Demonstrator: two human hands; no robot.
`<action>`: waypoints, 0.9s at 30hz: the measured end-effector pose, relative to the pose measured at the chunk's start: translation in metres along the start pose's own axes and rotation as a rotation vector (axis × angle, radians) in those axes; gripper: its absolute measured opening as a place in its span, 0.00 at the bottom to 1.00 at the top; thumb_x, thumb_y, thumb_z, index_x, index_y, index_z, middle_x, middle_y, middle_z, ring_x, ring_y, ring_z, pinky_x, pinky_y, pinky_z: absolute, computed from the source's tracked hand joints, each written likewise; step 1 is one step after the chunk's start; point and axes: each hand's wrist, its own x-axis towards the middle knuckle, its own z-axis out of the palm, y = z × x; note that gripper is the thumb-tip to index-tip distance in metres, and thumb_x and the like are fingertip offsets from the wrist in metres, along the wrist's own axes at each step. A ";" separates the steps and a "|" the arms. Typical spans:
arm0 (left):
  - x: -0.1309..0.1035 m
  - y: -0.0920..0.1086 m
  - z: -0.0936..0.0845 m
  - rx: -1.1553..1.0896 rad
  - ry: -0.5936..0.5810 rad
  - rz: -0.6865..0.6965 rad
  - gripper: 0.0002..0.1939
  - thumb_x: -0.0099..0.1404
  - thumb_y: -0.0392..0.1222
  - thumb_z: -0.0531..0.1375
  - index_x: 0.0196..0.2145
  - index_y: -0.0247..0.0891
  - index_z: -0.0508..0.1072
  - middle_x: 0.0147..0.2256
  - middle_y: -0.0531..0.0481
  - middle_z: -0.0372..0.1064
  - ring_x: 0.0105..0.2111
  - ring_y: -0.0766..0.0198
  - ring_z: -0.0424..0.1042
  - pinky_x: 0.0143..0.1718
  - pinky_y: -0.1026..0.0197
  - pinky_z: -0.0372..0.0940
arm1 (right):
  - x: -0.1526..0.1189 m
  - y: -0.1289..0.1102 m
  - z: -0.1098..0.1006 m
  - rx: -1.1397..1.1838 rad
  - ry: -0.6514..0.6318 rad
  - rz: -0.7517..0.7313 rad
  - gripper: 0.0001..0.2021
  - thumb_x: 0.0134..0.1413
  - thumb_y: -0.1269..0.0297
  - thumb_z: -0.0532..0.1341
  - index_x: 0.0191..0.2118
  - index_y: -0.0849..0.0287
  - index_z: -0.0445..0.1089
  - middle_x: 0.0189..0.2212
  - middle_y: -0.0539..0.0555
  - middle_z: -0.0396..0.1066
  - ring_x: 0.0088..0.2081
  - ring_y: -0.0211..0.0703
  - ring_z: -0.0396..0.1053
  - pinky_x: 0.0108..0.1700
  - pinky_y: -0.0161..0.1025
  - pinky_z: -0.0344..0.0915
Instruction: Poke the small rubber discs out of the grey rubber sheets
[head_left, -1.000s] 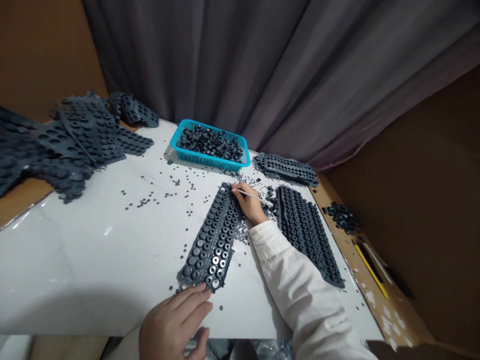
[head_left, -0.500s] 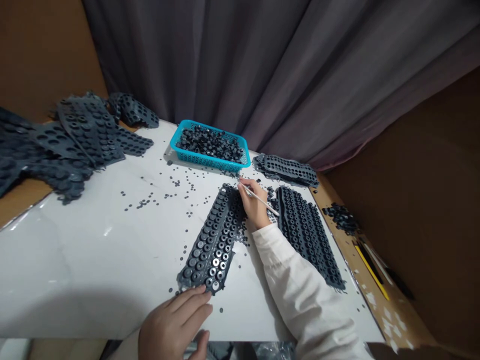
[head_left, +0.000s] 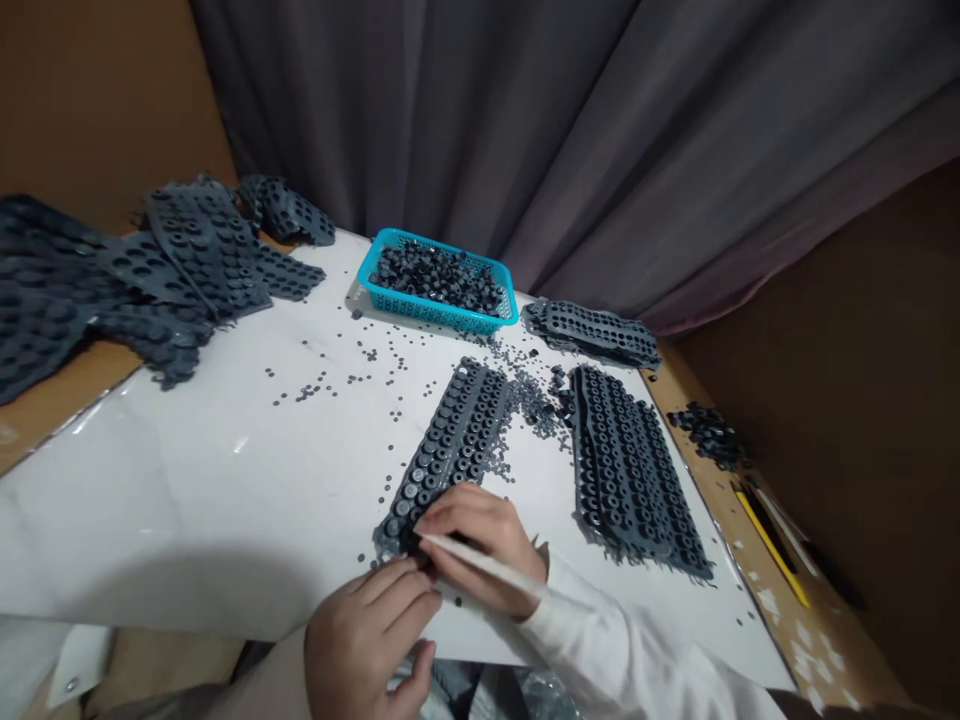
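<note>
A dark grey rubber sheet [head_left: 450,432] with rows of round, ring-shaped parts lies slanted on the white table. My right hand [head_left: 484,545] is closed around a thin white stick [head_left: 487,562], its tip hidden or close to the sheet's near end. My left hand [head_left: 375,635] rests at the sheet's near edge, fingers stretched out and lying on it, thumb apart. Between the two hands, the sheet's near right corner is hidden by the right hand. Small dark discs [head_left: 532,398] lie scattered to the right of the sheet.
A blue basket [head_left: 439,315] full of small dark parts stands at the back. Another sheet stack [head_left: 634,470] lies to the right, with perforated strips [head_left: 596,335] behind it. Crumpled sheets [head_left: 172,260] pile up at left. A yellow tool [head_left: 772,548] lies at the right edge.
My right hand has come back toward me with the stick, from the sheet's far end to its near end. The left hand stays at the near edge. The view has shifted slightly.
</note>
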 end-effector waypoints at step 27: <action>0.006 -0.004 -0.014 -0.028 -0.209 0.050 0.11 0.55 0.33 0.52 0.36 0.36 0.71 0.33 0.44 0.72 0.36 0.56 0.71 0.41 0.54 0.68 | -0.001 0.019 0.002 -0.602 -0.271 -0.566 0.08 0.62 0.68 0.54 0.37 0.62 0.70 0.50 0.58 0.70 0.52 0.44 0.66 0.47 0.40 0.65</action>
